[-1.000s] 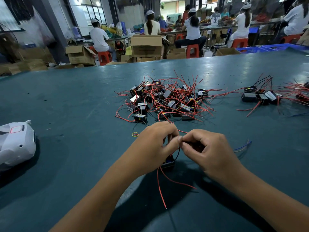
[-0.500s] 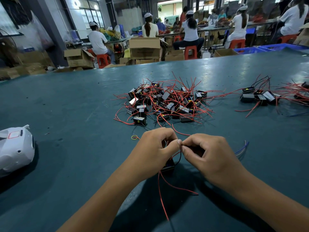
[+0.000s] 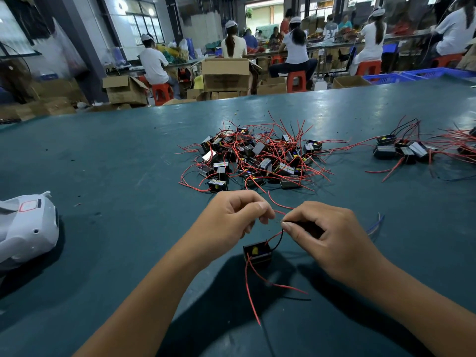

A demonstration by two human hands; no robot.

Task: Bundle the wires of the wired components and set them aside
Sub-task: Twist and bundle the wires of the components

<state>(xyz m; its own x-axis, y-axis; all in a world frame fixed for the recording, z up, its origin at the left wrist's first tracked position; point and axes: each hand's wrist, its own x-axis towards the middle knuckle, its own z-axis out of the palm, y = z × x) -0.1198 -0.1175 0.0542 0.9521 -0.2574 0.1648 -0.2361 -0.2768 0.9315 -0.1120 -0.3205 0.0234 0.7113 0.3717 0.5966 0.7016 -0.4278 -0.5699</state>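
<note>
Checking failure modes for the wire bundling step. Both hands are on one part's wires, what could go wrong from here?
1. The black part hangs from wires pinched by the left hand and right hand; a slip could drop it onto the table.
2. Its loose red wires trail down toward the person and may get left out of the bundle.
3. The unsorted pile lies just beyond the hands; a stray wire could snag.

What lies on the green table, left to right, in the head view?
White plastic shell → left hand → black component hanging by its wires → right hand → loose blue and white wires → smaller group of components.
</note>
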